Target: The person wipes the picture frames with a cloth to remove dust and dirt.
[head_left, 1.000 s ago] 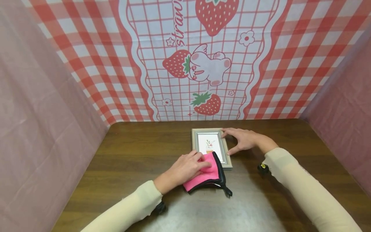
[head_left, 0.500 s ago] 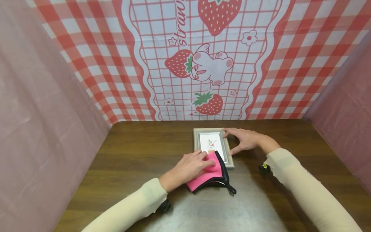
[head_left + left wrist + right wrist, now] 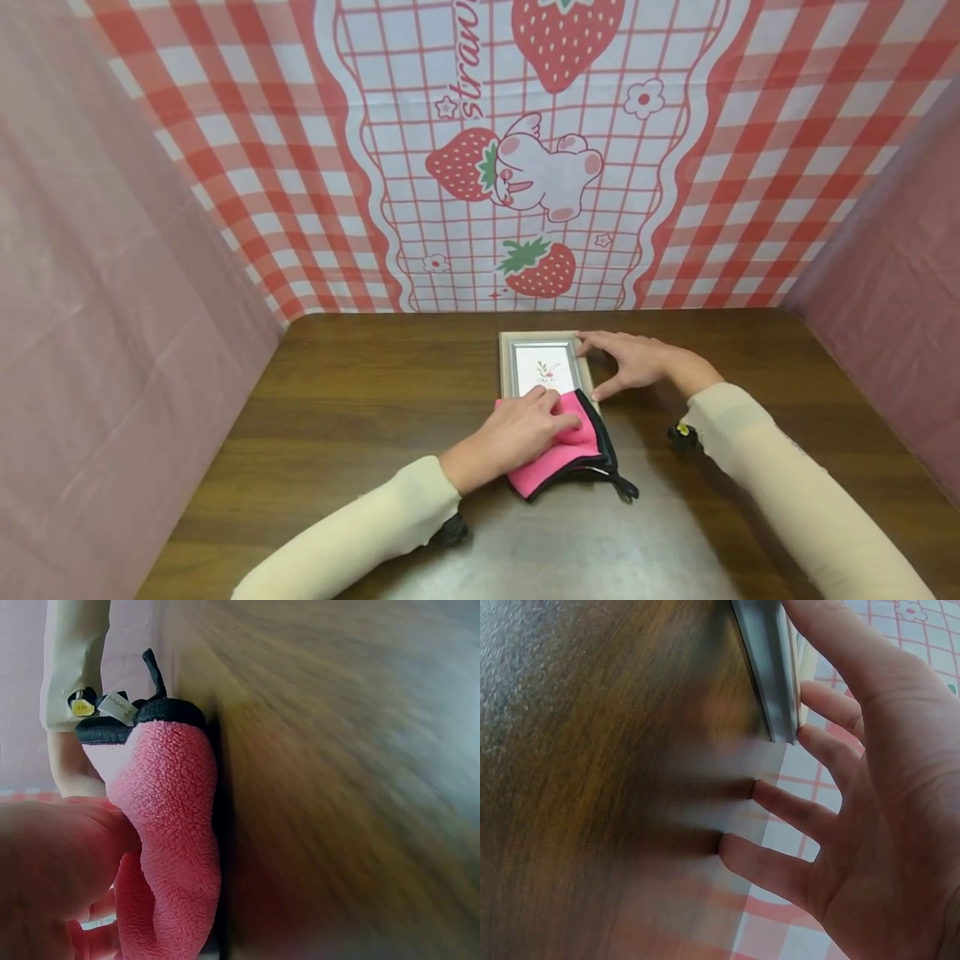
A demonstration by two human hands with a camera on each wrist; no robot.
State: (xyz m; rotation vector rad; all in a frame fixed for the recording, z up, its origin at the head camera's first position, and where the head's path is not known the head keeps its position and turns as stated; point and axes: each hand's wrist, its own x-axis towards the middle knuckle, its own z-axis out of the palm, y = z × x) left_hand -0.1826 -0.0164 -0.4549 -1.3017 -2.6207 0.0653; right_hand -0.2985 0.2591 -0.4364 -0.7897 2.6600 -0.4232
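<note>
A pale picture frame (image 3: 508, 367) with a plant print lies flat on the wooden table in the head view. My left hand (image 3: 517, 429) grips a pink cloth with black edging (image 3: 558, 454), laid over the frame's near part, which it hides. Close up in the left wrist view, the fleecy cloth (image 3: 176, 817) shows a black loop and a white tag. My right hand (image 3: 633, 360) touches the frame's right side with its thumb and the far right corner with its fingers. In the right wrist view its fingers are spread, two of them against the frame's end (image 3: 772, 667).
The brown table (image 3: 360, 400) reaches back to a red checked strawberry curtain (image 3: 555, 167). Plain pink curtains (image 3: 135, 275) hang at both sides. Dark bands with small devices sit at both wrists.
My left hand has slid the cloth to the right across the near part of the frame. The right hand has stayed in place at the frame's right side.
</note>
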